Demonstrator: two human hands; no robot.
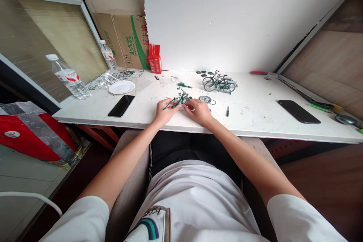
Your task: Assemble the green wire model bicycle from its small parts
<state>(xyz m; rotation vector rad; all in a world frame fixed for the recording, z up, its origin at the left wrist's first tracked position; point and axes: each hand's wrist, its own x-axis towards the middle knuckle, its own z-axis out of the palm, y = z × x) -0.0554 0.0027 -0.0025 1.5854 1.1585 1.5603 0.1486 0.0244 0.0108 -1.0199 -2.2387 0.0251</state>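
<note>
Near the table's front edge, a green model bicycle frame [176, 101] is held between my two hands. My left hand [164, 111] is closed around its left and lower side. On the other side, the fingers of my right hand [198, 110] are bent and pinched at the frame's right end; whether a small part sits in them is hidden. Just beyond my right hand lie loose spoked wheels [205, 99]. A small green part [185, 85] rests behind the frame. Assembled model bicycles [219, 82] stand farther back to the right.
A black-handled small tool [227, 111] lies right of my hands. Phones lie left [121, 106] and right [299, 111]. A white paper plate [121, 87], parts sprues [109, 79], water bottles [69, 77] and a red box [155, 59] occupy the left. A white panel [227, 19] stands behind.
</note>
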